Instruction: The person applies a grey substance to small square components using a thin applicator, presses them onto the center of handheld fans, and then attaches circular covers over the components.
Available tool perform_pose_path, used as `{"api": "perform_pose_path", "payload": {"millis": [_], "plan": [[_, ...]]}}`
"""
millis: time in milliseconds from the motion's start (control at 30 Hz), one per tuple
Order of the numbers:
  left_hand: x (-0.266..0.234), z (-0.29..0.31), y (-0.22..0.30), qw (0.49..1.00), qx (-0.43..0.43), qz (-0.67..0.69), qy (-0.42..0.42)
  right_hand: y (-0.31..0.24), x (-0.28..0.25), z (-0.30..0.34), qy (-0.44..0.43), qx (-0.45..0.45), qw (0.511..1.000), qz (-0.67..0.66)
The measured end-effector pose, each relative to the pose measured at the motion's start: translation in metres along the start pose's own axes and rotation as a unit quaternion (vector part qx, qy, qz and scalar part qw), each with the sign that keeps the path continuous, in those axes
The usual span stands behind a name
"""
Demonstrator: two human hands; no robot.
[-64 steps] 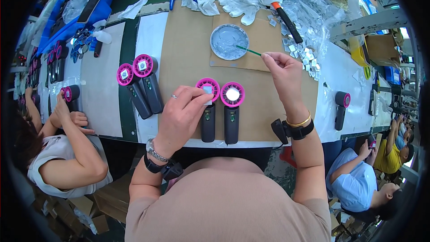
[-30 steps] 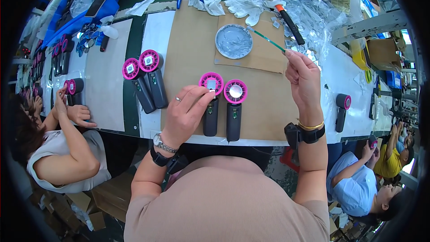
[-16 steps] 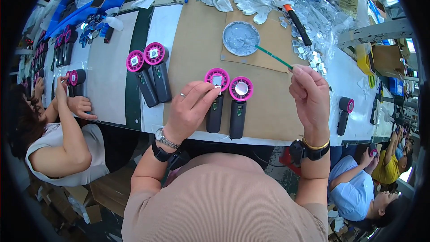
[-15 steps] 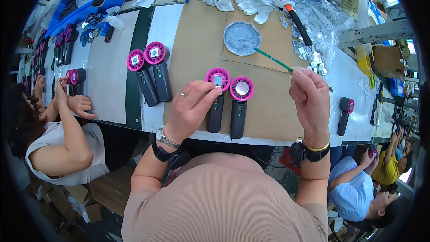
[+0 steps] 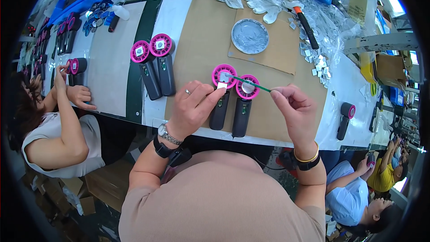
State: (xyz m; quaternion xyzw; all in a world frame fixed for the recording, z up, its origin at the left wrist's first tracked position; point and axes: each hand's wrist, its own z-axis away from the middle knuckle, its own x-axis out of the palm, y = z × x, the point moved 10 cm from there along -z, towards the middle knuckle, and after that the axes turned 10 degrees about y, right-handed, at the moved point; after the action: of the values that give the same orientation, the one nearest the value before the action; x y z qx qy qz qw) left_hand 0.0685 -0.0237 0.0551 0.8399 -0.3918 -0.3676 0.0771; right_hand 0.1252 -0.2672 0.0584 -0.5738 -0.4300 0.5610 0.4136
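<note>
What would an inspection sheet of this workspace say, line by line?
Surface: cardboard sheet on a table.
Job's things: four pink-and-black fans nearby; dish of grey paste.
Clutter: white gloves, orange-and-black tool, crumpled plastic, small square plates.
Left hand: pinches a pale piece at a fan head.
Right hand: holds a green stick, tip at that fan head.
Cables: thin dark one below the table's near edge.
Surroundings: co-workers both sides; cardboard boxes at left.
</note>
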Motion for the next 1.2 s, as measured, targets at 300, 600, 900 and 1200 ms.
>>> {"api": "perform_pose_path", "payload": {"millis": [300,600,900,1200], "plan": [[0.0,0.0,-0.003,1.0,-0.007,0.015,0.012,-0.041,0.024,0.008,-0.026,-0.204,0.97,0.129],[-0.003,-0.003,-0.004,1.0,-0.01,0.022,0.003,-0.078,0.047,0.037,-0.088,-0.458,0.845,0.262],[-0.003,-0.002,-0.007,1.0,-0.003,0.022,-0.007,-0.082,0.032,0.038,-0.057,-0.47,0.843,0.254],[-0.009,-0.011,-0.009,1.0,0.008,0.01,0.006,-0.075,0.031,0.038,-0.076,-0.451,0.863,0.215]]}}
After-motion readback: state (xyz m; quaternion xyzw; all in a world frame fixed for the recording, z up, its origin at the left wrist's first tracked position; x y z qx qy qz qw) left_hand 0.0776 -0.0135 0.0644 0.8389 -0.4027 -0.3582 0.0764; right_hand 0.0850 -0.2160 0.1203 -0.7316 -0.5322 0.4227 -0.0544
